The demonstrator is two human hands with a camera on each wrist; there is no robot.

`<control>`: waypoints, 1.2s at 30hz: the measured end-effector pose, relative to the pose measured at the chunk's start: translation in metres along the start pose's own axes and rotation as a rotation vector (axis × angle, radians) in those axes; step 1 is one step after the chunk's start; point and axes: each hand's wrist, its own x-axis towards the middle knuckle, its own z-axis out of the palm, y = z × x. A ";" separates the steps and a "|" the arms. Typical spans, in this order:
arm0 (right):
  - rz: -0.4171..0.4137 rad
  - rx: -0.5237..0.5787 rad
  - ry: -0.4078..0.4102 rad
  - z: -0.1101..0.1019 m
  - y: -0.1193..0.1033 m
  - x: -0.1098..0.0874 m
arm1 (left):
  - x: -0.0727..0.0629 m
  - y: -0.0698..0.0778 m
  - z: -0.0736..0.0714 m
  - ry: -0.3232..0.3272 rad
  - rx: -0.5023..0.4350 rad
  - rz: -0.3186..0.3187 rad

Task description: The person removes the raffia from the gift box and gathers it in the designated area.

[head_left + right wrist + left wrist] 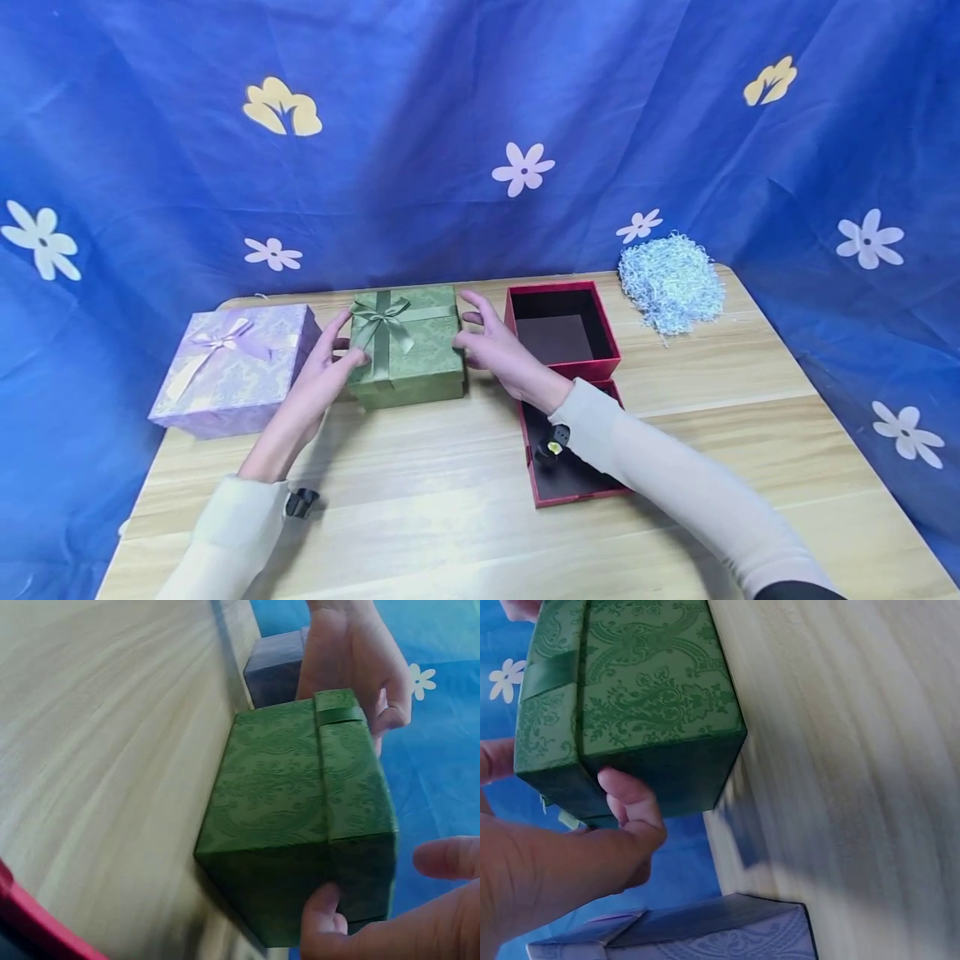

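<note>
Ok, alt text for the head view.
The left hand and right hand touch opposite sides of a green ribboned gift box at a wooden table. A lavender ribboned box sits left; an open red box and pale blue shreds lie right.

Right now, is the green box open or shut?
Shut: the green box has its lid on, with a bow on top.

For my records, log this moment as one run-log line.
left hand: touching green box, left side | right hand: touching its right side | green box: closed | red box: open | purple box: closed
</note>
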 end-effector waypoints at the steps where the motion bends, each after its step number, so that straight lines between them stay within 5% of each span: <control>1: 0.005 0.000 0.003 0.001 0.002 0.001 | 0.000 -0.001 0.000 0.002 0.000 -0.001; 16: 0.061 0.035 -0.030 0.017 0.011 0.010 | -0.010 -0.008 -0.017 0.025 0.034 -0.003; 30: 0.015 -0.009 0.016 0.006 0.004 0.003 | -0.001 0.003 -0.009 0.054 0.070 0.071; 36: -0.003 -0.003 0.017 0.004 -0.003 0.001 | 0.006 0.010 -0.015 0.036 -0.079 0.068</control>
